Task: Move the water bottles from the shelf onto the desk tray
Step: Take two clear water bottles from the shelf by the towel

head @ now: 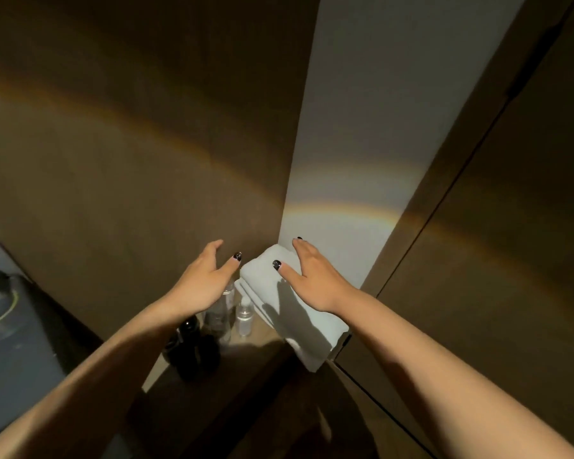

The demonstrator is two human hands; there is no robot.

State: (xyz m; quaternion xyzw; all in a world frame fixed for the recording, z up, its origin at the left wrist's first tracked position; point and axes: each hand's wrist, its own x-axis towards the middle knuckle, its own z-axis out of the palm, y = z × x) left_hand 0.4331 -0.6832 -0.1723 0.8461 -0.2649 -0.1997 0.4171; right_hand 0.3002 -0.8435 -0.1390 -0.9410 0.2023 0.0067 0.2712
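We look down at two bare arms reaching toward a wooden shelf (262,339) in a dim corner. The left hand (201,279) hovers with fingers spread and relaxed above two clear water bottles (219,313), a taller one and a shorter one (245,318) standing upright side by side, while the right hand (312,276) is held flat with straight fingers over a stack of folded white towels (299,313) just right of the bottles; neither hand grips anything. Two dark bottles (193,346) stand in front of the clear ones.
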